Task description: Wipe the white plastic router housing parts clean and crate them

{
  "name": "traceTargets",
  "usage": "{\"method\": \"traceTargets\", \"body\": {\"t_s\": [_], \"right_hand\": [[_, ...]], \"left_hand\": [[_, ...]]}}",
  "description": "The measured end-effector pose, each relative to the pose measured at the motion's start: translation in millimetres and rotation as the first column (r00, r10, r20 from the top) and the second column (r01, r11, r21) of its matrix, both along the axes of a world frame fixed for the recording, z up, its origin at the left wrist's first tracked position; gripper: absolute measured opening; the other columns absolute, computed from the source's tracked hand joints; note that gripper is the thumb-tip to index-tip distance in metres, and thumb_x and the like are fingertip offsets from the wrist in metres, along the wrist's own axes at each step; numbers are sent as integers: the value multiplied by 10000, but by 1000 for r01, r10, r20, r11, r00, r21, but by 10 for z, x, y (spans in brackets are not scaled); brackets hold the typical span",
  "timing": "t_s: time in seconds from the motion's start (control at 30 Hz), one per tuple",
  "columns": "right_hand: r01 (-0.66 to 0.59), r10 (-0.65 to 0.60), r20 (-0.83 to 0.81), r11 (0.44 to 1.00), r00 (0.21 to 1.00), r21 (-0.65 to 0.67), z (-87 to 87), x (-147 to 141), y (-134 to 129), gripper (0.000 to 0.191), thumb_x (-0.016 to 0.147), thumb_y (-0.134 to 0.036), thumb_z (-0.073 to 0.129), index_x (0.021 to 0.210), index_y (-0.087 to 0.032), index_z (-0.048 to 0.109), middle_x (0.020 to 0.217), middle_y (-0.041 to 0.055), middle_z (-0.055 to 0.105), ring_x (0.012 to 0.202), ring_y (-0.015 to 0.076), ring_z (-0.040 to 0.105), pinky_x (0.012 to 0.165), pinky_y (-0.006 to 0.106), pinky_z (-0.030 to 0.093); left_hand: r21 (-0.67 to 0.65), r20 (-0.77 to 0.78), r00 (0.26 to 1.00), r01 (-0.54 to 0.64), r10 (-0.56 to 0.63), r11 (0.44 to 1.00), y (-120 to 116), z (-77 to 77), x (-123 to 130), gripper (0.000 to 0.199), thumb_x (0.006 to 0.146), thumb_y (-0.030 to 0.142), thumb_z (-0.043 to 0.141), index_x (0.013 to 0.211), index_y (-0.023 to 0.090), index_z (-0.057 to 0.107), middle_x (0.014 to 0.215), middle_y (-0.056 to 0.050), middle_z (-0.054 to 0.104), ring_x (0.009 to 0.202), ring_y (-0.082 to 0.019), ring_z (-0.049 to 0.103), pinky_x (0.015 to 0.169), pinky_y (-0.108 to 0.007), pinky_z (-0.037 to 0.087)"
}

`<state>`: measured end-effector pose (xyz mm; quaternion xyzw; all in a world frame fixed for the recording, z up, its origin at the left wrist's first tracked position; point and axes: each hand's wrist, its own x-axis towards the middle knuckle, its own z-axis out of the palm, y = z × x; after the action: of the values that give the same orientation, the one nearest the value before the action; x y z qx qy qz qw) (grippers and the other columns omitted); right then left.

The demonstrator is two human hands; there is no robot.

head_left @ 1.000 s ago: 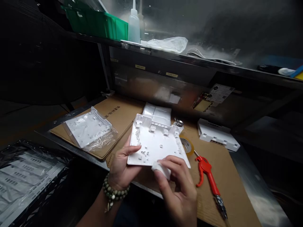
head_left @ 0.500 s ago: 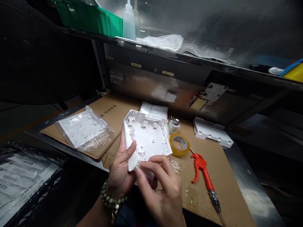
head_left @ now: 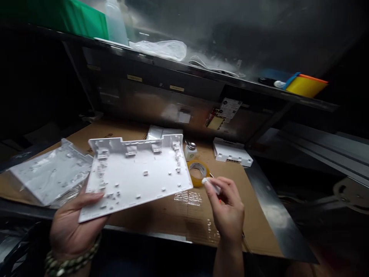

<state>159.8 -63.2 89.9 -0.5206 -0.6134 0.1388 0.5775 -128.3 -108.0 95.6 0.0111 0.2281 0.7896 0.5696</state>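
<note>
My left hand [head_left: 77,223] grips a white plastic housing cover [head_left: 155,175] by its lower left corner, thumb on the inner face. Clips and small posts show on that face, which is turned toward me. To the right, apart from the cover, my right hand [head_left: 227,207] pinches a small white wad [head_left: 205,181], perhaps cloth; most of it is hidden in the fingers. Just behind the fingers lies a roll of yellowish clear tape [head_left: 198,184]. A small white bottle with a metal top [head_left: 190,152] stands behind the tape.
A bagged white cover [head_left: 52,173] lies at the left on cardboard [head_left: 161,221]. Farther back on the right sits another white housing [head_left: 233,152]. Above runs a shelf edge [head_left: 150,61] with a green bin [head_left: 66,19], a squeeze bottle [head_left: 115,25] and a yellow container [head_left: 307,85].
The cover has come nearer and turned, moving left with my left hand. My right hand has left its lower edge and moved right. The whole view has swung to the right.
</note>
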Motion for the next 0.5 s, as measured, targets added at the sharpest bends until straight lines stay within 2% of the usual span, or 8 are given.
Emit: {"method": "traceTargets", "body": {"t_s": [0.13,0.2,0.3,0.37,0.43,0.5], "right_hand": [[-202,203,64,979,977,-20,-10,-75,-47,131,939,-231,694,1034,-269,776,1015,33,648,823,138,653,676,241,560],[-192,194,87,981,977,-26,-26,-107,-54,137,949,-215,672,1029,-253,777,1003,40,644,807,136,655,647,232,560],[-144,144,81,990,986,0,-62,-94,-65,135,946,-205,675,1022,-252,776,992,43,639,819,143,653,640,230,563],[-190,188,78,982,979,17,-95,-65,-70,156,942,-199,680,1052,-262,770,1004,42,640,823,144,653,648,235,567],[-223,221,98,975,970,13,-131,-27,-55,165,944,-194,677,1065,-258,768,1017,45,642,806,135,655,642,232,565],[-185,184,111,983,977,-1,-151,17,-13,143,947,-200,676,1038,-249,774,1008,45,642,776,125,647,617,225,550]], "left_hand": [[88,79,997,-5,-2,996,-21,-302,-161,831,905,90,610,1584,444,287,1538,57,545,1449,-244,441,1239,-479,290],[137,100,995,8,-22,990,-21,-385,-182,835,916,104,599,1588,464,259,1541,64,541,1479,-248,387,1242,-505,265],[126,96,995,21,-33,992,-12,-383,-144,849,910,129,615,1589,479,244,1562,63,514,1512,-264,311,1256,-537,201],[96,79,997,14,-22,995,-5,-348,-111,859,902,148,633,1591,479,241,1570,55,504,1522,-278,284,1261,-556,163],[83,61,998,7,-12,997,1,-336,-112,860,902,160,633,1595,475,234,1566,47,510,1520,-285,289,1264,-565,140],[119,58,997,43,-50,992,3,-366,-162,852,907,156,608,1596,480,226,1543,52,536,1505,-278,324,1267,-553,141]]}}
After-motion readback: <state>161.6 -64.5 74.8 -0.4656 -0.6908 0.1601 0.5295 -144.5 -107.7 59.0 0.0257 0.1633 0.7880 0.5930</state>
